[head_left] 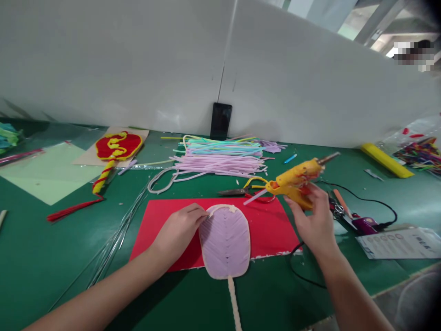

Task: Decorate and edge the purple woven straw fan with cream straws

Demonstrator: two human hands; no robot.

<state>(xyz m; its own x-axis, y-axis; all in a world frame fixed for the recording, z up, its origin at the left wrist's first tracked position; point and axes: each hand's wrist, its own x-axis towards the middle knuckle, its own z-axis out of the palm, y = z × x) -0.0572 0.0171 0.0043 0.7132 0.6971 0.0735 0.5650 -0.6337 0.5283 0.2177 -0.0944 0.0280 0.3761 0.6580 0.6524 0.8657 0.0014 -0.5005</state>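
Note:
A lilac hand fan (225,243) with a cream rim and a twisted cream handle (233,301) lies partly on a red sheet (160,230). My left hand (182,230) is closed in a pinch at the fan's upper left edge, on the end of a cream pipe cleaner (220,209) that runs along the top. Raised to the right of the fan, my right hand (315,216) is wrapped around the grip of a yellow hot glue gun (298,174). Its metal nozzle points up and right, away from the fan, and a glue stick (255,196) sticks out behind.
Scissors (234,192) lie behind the red sheet, before pastel pipe cleaners (220,164). A phone (221,121) leans on the wall. Thin wires (126,218) and a red-yellow fan (119,146) are left. A black cord (372,198), a card (399,243) and a yellow bar (386,160) lie right.

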